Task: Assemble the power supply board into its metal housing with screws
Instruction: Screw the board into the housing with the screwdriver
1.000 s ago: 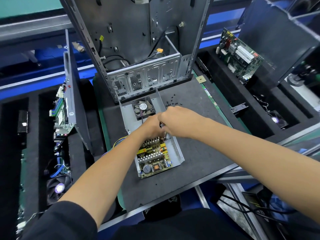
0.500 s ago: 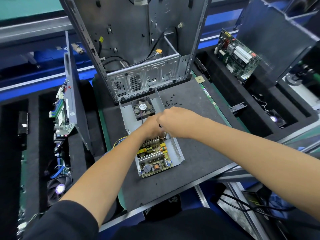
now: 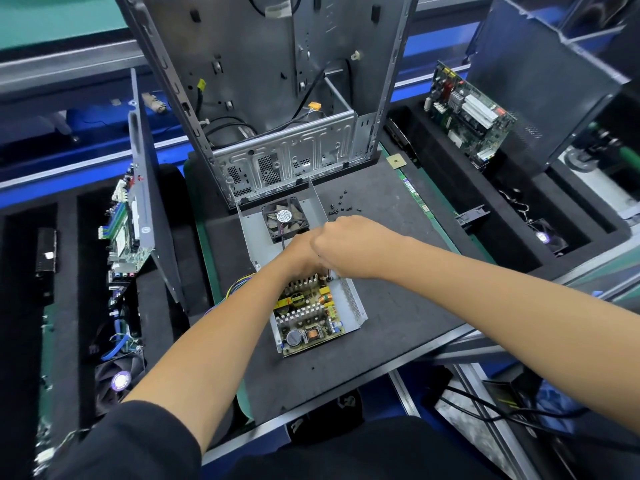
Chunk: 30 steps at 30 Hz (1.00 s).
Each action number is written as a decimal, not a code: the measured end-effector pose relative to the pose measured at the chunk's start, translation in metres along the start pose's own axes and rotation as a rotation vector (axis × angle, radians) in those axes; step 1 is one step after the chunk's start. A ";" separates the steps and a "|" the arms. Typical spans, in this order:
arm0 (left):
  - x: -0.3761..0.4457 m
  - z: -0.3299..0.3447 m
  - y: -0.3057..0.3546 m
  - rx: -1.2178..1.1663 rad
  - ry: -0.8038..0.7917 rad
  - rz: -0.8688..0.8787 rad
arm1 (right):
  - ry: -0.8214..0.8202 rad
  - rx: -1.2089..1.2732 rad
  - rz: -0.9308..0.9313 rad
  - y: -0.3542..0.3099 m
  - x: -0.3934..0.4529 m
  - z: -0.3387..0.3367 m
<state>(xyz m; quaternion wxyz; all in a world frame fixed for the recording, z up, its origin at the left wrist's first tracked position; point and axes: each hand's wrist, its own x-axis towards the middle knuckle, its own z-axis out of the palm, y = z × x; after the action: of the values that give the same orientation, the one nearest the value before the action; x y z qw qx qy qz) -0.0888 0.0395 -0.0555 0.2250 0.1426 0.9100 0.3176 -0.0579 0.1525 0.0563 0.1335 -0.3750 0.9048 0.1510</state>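
The power supply board [image 3: 308, 323], yellow-green with finned heat sinks, lies in the open grey metal housing [image 3: 350, 301] on the black mat. A black fan [image 3: 285, 218] sits at the housing's far end. My right hand [image 3: 349, 245] is closed in a fist around a screwdriver, whose thin shaft [image 3: 328, 273] points down at the board's right edge. My left hand [image 3: 299, 254] sits right beside it over the heat sink, with its fingers hidden underneath. Several loose black screws [image 3: 341, 206] lie on the mat just past my right hand.
An open computer case [image 3: 294, 161] stands upright behind the housing. A side panel with a motherboard [image 3: 143, 188] leans at the left. Another motherboard [image 3: 467, 112] stands in the foam tray at the right. A CPU chip [image 3: 396, 161] and a memory stick [image 3: 414, 192] lie on the mat's right edge.
Both hands stay together over the same spot on the board's right edge. Only a slight shift of the hands and view shows.
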 end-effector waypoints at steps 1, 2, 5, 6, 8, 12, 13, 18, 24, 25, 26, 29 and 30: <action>0.000 0.000 0.000 -0.009 0.003 0.001 | 0.021 -0.035 0.014 -0.001 0.000 0.002; 0.001 0.000 0.000 -0.001 0.001 0.001 | 0.030 -0.060 0.031 0.000 0.001 0.004; 0.002 0.000 -0.001 0.079 -0.026 0.025 | -0.012 0.037 0.052 0.002 0.001 0.004; 0.002 0.001 -0.001 0.094 -0.020 0.034 | -0.052 0.116 0.033 0.003 0.001 0.004; 0.003 0.003 -0.003 0.068 -0.018 0.018 | -0.086 0.210 -0.014 0.004 0.001 0.002; 0.005 0.003 -0.005 0.057 -0.037 -0.026 | -0.009 0.118 0.039 0.004 0.003 0.000; 0.006 0.003 -0.005 0.068 -0.042 -0.026 | 0.023 0.070 0.052 0.004 0.003 0.001; 0.009 0.003 -0.008 0.111 -0.057 -0.014 | 0.052 -0.024 0.111 0.006 0.004 0.010; 0.011 0.006 -0.010 0.110 -0.050 -0.031 | -0.006 0.161 0.034 0.008 0.000 0.003; 0.011 0.005 -0.010 0.102 -0.056 -0.045 | 0.013 0.134 0.048 0.007 0.000 0.003; 0.010 0.005 -0.011 0.082 -0.054 -0.061 | 0.030 0.095 0.063 0.006 0.001 0.004; 0.009 0.005 -0.010 0.083 -0.025 -0.081 | 0.060 -0.047 0.096 0.004 0.001 0.009; 0.009 0.005 -0.009 0.112 -0.023 -0.067 | 0.056 -0.061 0.101 0.004 0.001 0.010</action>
<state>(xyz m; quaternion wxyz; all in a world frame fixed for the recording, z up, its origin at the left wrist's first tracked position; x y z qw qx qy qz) -0.0947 0.0385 -0.0674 0.2375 0.1279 0.9280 0.2570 -0.0603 0.1586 0.0480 0.0889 -0.3367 0.9210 0.1748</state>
